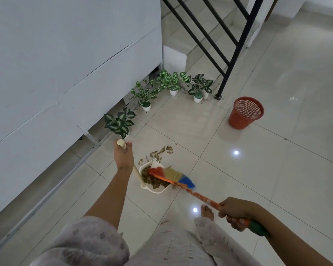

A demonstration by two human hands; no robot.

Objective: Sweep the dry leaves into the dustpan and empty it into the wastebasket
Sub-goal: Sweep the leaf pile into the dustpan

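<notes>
The dry leaves (161, 151) lie just past the white dustpan (152, 179), some already inside. Our left hand (123, 154) grips its tall handle to keep it steady; our right hand (234, 211) grips the broom (173, 176). The wastebasket (245, 113) waits far right

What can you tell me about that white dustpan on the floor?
The dustpan looks like white plastic, an angular open pan resting on the pale tiled floor, with a long cream upright handle ending in a rounded knob. The left hand grips that handle near the top. Inside lies a heap of dry brown leaves. The broom's multicoloured bristles reach over it; more leaves lie on the tiles just beyond its far edge.
</notes>
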